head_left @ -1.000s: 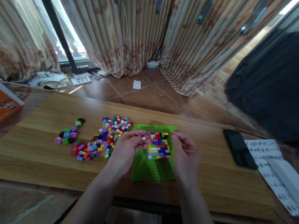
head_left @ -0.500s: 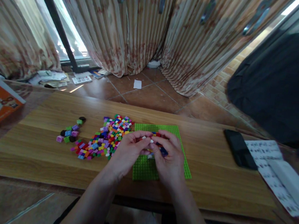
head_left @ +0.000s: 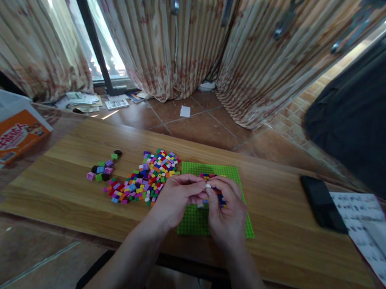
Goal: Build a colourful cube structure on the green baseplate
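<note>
A green baseplate lies on the wooden table, and a multicoloured brick block stands on it, mostly hidden behind my hands. My right hand is over the block, its fingers pinching a small white brick. My left hand is just left of it, fingertips curled and meeting the right hand's at that brick. A pile of small loose coloured bricks lies left of the plate.
A small cluster of larger bricks sits further left. An orange box lies at the far left. A black phone and printed paper lie at the right. Curtains and tiled floor are beyond the table.
My right hand moved left from beside the block and closed over it, meeting my left hand. The white brick that my left fingers held is now pinched between both hands. The view shifted slightly.
</note>
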The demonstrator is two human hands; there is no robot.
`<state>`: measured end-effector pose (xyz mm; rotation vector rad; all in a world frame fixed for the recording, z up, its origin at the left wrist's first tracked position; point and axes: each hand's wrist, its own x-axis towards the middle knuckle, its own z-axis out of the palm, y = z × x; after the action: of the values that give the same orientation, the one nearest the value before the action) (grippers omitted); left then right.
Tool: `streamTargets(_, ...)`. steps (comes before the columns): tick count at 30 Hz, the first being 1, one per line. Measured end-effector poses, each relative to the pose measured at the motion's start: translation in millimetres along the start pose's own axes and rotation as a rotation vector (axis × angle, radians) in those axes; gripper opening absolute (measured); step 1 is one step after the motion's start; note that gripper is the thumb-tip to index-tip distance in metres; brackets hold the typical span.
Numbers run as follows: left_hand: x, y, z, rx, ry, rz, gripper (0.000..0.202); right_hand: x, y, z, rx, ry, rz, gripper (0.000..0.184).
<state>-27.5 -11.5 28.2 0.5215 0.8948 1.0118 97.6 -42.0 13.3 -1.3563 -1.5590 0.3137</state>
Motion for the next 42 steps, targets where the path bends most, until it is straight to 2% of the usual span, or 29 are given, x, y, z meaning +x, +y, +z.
streamTargets(3, 0, 6, -2.2, -0.074, 0.054, -0.055, 0.015, 1, 5, -4, 0.088, 0.094, 0.075, 0.01)
streamTargets(5, 0, 11, -5.9, -0.063, 0.085, -0.041, 0.011, 3, 10, -10, 0.132, 0.141, 0.123, 0.009)
streamTargets(9, 1, 17, -12.4, 0.001, 0.149, 0.027, 0.009, 5, 18, -18, 0.051, 0.111, 0.144, 0.009)
streamTargets(16, 1, 14, -6.7, 0.033, 0.219, 0.019, 0.006, 1, 21, -11, -0.121, -0.058, -0.009, 0.014)
streamTargets(20, 0, 13, -4.3, 0.04, 0.239, -0.003, 0.009, 1, 22, -6, -0.216, -0.081, -0.095, 0.016)
streamTargets(23, 0, 9, -4.4, 0.064, 0.208, 0.0, 0.016, 1, 22, -3, -0.275, -0.093, -0.127, 0.015)
streamTargets(27, 4, -2, -4.2, 0.226, 0.143, 0.021, 0.014, 1, 21, -1, -0.299, -0.095, -0.107, 0.014)
streamTargets(35, 15, -20, -6.7, 0.71, 0.173, 0.222, 0.013, 2, 21, 0, -0.242, -0.085, -0.06, 0.011)
streamTargets(42, 18, -20, -6.3, 0.843, 0.214, 0.281, 0.013, 2, 22, -2, -0.184, -0.057, -0.024, 0.012)
